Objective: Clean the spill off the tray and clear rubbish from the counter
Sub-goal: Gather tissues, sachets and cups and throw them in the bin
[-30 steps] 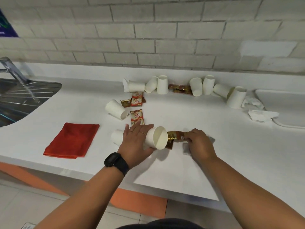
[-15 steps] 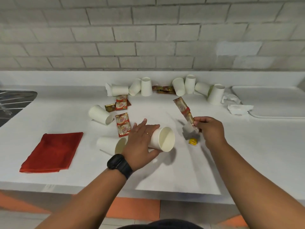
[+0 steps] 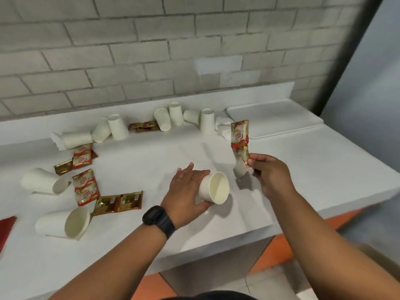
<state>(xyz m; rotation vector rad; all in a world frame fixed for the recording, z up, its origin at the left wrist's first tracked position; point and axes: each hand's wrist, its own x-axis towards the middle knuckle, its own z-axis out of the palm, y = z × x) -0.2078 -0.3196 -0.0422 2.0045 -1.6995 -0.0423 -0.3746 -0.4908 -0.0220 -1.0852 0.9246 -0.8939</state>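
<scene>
White bench point(image 3: 303, 161) carries everything. White tray point(image 3: 275, 118) lies at far right corner against the brick wall; any spill on it cannot be made out. Tipped and upright paper cups point(image 3: 164, 119) line the back edge; red and gold sachets point(image 3: 85, 187) lie scattered at left. Left hand point(image 3: 186, 191) grips a paper cup point(image 3: 213, 188) on its side, mouth facing the right hand. Right hand point(image 3: 270, 174) pinches the lower end of a red sachet strip point(image 3: 239, 137), held upright above the bench.
</scene>
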